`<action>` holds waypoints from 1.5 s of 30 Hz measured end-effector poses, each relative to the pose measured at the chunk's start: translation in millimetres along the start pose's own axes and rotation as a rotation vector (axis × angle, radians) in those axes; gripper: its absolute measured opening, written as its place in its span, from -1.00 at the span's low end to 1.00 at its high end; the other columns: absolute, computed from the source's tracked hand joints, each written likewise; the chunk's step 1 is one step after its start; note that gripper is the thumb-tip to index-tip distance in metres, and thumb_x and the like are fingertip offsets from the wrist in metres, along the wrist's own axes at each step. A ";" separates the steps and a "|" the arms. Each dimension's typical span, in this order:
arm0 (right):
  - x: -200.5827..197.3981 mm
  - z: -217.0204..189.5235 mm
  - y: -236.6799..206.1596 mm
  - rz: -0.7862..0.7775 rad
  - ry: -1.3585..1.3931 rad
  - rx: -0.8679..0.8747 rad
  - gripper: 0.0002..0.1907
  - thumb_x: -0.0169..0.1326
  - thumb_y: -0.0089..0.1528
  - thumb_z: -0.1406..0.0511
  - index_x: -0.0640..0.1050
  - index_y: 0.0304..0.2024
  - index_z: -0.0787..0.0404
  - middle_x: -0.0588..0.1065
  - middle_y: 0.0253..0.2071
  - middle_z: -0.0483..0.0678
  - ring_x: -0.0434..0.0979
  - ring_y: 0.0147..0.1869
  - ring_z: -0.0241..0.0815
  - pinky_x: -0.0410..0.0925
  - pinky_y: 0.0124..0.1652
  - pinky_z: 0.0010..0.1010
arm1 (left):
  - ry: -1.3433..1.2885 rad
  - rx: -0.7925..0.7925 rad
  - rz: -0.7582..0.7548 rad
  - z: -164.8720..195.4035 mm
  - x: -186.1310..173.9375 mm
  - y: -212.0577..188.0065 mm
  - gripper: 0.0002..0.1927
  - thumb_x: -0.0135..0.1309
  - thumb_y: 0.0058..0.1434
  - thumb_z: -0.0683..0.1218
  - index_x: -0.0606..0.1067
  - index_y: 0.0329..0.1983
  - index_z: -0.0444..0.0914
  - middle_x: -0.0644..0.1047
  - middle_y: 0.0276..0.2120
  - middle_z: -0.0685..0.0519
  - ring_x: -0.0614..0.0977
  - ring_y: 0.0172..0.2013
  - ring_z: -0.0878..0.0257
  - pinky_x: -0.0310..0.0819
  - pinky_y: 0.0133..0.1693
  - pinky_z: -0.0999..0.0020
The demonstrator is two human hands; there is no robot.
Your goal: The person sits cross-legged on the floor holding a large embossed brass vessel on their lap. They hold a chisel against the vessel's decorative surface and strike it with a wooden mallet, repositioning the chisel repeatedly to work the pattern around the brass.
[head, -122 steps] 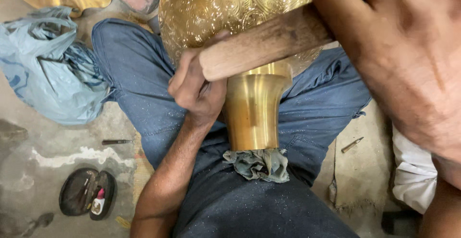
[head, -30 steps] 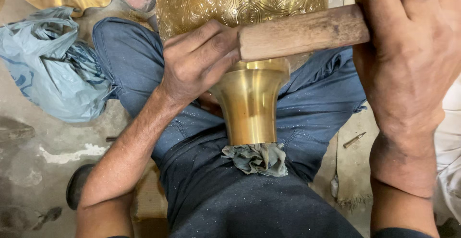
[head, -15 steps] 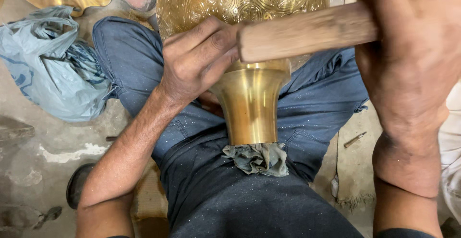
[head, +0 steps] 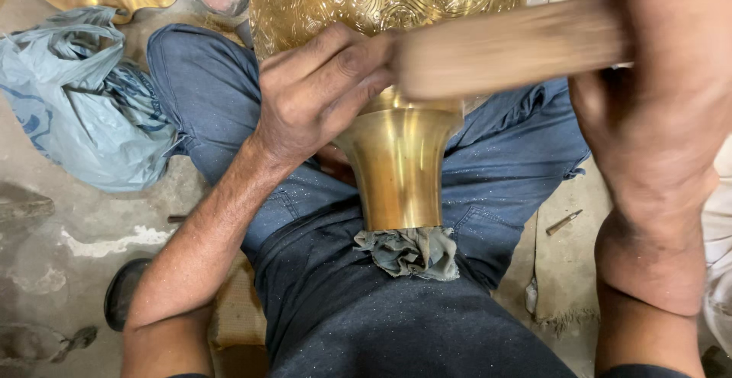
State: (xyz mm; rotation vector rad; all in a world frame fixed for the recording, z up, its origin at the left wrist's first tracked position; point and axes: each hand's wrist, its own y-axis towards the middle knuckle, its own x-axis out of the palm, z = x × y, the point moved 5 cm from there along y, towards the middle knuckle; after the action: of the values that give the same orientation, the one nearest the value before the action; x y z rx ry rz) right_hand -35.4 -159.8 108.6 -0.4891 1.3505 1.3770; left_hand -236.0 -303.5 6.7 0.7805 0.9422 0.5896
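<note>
Compared with half a second earlier, little had shifted: the wooden handle (head: 511, 46) had tipped slightly and turned blurred along its length, where before it had been sharp — a sign, I judged, that it was being swung or worked across the brass vase (head: 393, 81) rather than held idle. The left hand (head: 320, 92) had stayed where it was, its fingers curled narrowly over the shoulder of the vase and touching the near end of the handle (whether they pinched a small tool there, the view did not show). The right hand (head: 656, 96) was wrapped fully round the far end of the handle, close to the camera and large in the frame. That steadiness suggested the work on the vase was mid-course, with the same spot being treated. The vase itself lay between the person's legs, its wide engraved belly away from the body and its smooth flared foot pointing toward the lap, where a crumpled grey rag (head: 412, 252) cushioned the rim against the dark shirt. The belly was covered in fine scrolling engraving and shone brightly; the neck was plain, polished gold — no dents that I could make out. A pale blue plastic bag (head: 84, 104) lay on the concrete floor (head: 46, 218) to the left.
</note>
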 end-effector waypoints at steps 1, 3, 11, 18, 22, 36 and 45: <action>0.0 -0.2 -0.3 0.001 -0.002 -0.002 -0.67 0.17 0.22 0.53 0.47 0.01 0.25 0.44 0.03 0.01 0.49 0.11 0.03 0.33 0.09 -0.28 | -0.010 0.007 0.004 0.7 0.7 0.3 -0.63 0.47 0.31 -0.20 0.59 0.12 -0.27 0.59 -0.14 0.09 0.69 -0.21 0.29 0.70 -0.19 0.42; 0.8 0.1 0.2 0.001 0.000 -0.005 -0.67 0.17 0.22 0.54 0.48 0.01 0.25 0.44 0.03 0.01 0.49 0.11 0.03 0.34 0.09 -0.28 | -0.009 0.011 0.020 1.1 0.3 0.9 -0.62 0.48 0.30 -0.19 0.58 0.12 -0.26 0.59 -0.15 0.09 0.69 -0.22 0.29 0.70 -0.19 0.42; 0.2 0.4 2.6 -0.003 0.000 0.000 -0.67 0.17 0.22 0.54 0.48 0.02 0.25 0.44 0.04 0.01 0.50 0.12 0.03 0.35 0.09 -0.29 | -0.001 0.021 0.003 0.7 -0.7 1.8 -0.62 0.44 0.36 -0.21 0.54 0.15 -0.26 0.57 -0.11 0.07 0.69 -0.17 0.26 0.70 -0.18 0.44; -1.8 -3.7 5.0 -0.025 -0.020 0.002 -0.64 0.19 0.19 0.55 0.50 0.03 0.26 0.46 0.05 0.01 0.54 0.11 0.05 0.40 0.08 -0.28 | 0.009 -0.007 0.031 3.3 -0.4 1.8 -0.62 0.45 0.33 -0.18 0.58 0.15 -0.24 0.57 -0.16 0.08 0.67 -0.22 0.27 0.68 -0.17 0.39; 0.4 -2.0 6.5 -0.011 -0.015 0.000 -0.65 0.18 0.21 0.55 0.49 0.02 0.25 0.45 0.06 0.00 0.53 0.11 0.03 0.39 0.08 -0.29 | 0.004 0.015 0.031 3.5 -1.8 3.4 -0.64 0.44 0.33 -0.18 0.59 0.13 -0.23 0.58 -0.17 0.08 0.67 -0.22 0.28 0.67 -0.18 0.38; 6.3 2.1 1.9 0.002 0.065 0.001 -0.64 0.11 0.26 0.58 0.45 0.09 0.28 0.43 0.08 0.00 0.49 0.13 0.00 0.37 0.11 -0.33 | -0.015 0.040 0.028 -0.4 0.0 1.8 -0.63 0.45 0.35 -0.15 0.57 0.14 -0.22 0.59 -0.15 0.08 0.68 -0.22 0.31 0.68 -0.21 0.42; 15.4 13.3 -10.7 0.039 0.608 0.101 -0.66 0.02 0.36 0.58 0.39 0.17 0.32 0.41 0.05 0.04 0.45 0.11 -0.05 0.34 0.12 -0.39 | -0.028 0.013 0.006 -0.2 -2.0 0.8 -0.60 0.46 0.36 -0.19 0.56 0.18 -0.25 0.59 -0.11 0.08 0.70 -0.16 0.26 0.69 -0.18 0.42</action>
State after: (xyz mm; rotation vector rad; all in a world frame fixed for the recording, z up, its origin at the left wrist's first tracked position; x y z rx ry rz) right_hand -26.0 -144.5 94.2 -0.8604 1.9144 1.2279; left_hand -237.2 -304.4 8.2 0.8016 0.9194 0.5771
